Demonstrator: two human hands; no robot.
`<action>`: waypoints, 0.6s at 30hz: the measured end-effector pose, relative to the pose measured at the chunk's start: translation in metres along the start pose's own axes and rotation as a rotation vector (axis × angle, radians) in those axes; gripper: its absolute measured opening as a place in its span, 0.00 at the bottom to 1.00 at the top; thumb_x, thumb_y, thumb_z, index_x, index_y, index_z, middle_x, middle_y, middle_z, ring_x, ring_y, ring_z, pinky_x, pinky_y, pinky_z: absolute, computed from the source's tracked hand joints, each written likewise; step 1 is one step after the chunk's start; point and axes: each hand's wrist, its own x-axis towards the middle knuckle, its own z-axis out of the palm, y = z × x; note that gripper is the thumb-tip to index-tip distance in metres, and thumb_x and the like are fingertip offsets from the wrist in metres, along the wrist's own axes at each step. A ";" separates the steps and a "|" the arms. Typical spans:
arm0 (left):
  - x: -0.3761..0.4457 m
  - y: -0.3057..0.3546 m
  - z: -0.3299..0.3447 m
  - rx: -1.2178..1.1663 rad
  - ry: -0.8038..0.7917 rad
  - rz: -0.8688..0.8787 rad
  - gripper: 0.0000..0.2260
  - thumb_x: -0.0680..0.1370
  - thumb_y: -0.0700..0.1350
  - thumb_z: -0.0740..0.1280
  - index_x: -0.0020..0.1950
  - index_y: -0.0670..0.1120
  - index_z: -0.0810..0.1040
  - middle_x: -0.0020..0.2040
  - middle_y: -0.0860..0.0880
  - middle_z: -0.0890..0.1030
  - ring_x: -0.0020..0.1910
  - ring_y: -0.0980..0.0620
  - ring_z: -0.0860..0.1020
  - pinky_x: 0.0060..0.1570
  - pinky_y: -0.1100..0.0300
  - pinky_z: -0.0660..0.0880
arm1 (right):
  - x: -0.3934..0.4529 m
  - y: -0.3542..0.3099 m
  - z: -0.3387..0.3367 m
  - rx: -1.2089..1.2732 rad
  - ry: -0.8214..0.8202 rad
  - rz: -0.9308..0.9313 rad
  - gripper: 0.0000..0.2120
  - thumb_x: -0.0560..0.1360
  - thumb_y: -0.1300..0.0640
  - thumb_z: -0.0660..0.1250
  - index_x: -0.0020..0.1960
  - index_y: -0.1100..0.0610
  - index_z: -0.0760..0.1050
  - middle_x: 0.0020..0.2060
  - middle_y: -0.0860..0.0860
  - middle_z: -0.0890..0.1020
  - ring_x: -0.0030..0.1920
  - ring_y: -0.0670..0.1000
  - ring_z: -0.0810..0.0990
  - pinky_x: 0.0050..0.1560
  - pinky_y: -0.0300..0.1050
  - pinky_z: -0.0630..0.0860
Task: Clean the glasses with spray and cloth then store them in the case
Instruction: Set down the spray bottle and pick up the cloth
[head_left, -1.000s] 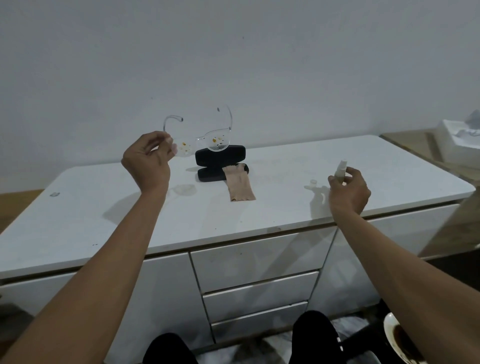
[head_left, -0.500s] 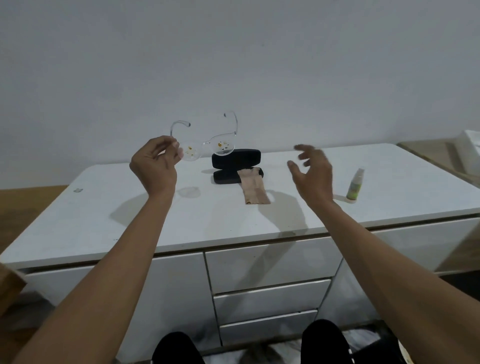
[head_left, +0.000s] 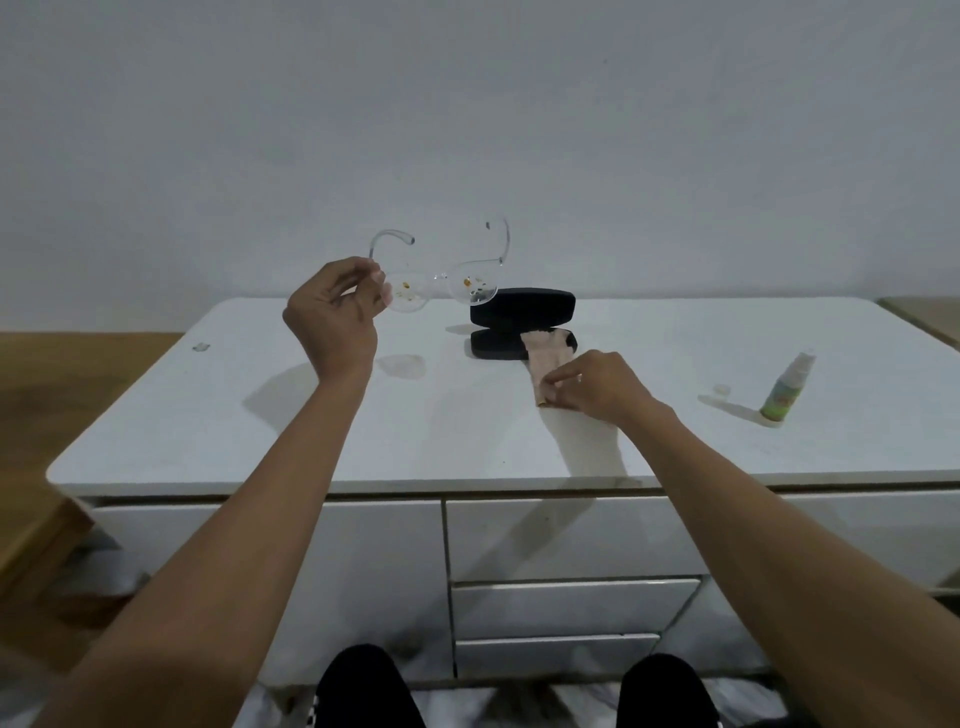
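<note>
Left hand (head_left: 332, 322): raised above the cabinet top, fingers pinched shut on the left lens edge of the glasses.
Glasses (head_left: 441, 283): clear frame, held in the air w/ temples unfolded and pointing up; yellow-brown specks are seen on both lenses; they sit in front of the case in view, not touching the top.
Right hand (head_left: 597, 387): lowered onto the cloth, thumb & fingers closed on its near end; cloth is not lifted as far as can be told.
Cloth (head_left: 543, 358): beige, narrow strip, far end laid on the case's lower half, near end on the cabinet top under the fingers.
Case (head_left: 522, 322): black hard shell, lying open near the back centre of the top, lid half propped up behind the base.
Spray bottle (head_left: 787, 387): small, green label, white nozzle, stood upright at right, well apart from the cloth.
Cap (head_left: 722, 388): small clear piece, set just left of the bottle.
Cabinet top (head_left: 260, 431): white, drawers seen below at front.
</note>
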 end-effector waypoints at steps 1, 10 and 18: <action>0.001 -0.001 0.000 -0.004 0.000 -0.003 0.03 0.75 0.30 0.73 0.47 0.35 0.84 0.40 0.41 0.83 0.37 0.49 0.83 0.44 0.51 0.84 | 0.000 0.000 0.001 -0.004 0.004 -0.001 0.10 0.79 0.53 0.70 0.57 0.51 0.86 0.60 0.53 0.85 0.60 0.54 0.80 0.61 0.47 0.77; 0.000 -0.004 0.004 -0.031 -0.003 -0.018 0.03 0.75 0.30 0.73 0.47 0.34 0.83 0.41 0.40 0.82 0.37 0.49 0.82 0.44 0.52 0.84 | 0.005 0.000 0.020 0.053 0.134 0.051 0.07 0.77 0.60 0.72 0.51 0.54 0.88 0.47 0.55 0.88 0.48 0.57 0.84 0.44 0.44 0.76; -0.002 0.002 0.006 -0.020 0.009 -0.014 0.03 0.75 0.30 0.73 0.47 0.34 0.84 0.41 0.40 0.83 0.39 0.46 0.82 0.44 0.53 0.84 | -0.004 -0.007 0.016 0.626 0.255 0.211 0.05 0.76 0.53 0.76 0.50 0.52 0.88 0.36 0.48 0.82 0.37 0.51 0.76 0.37 0.39 0.71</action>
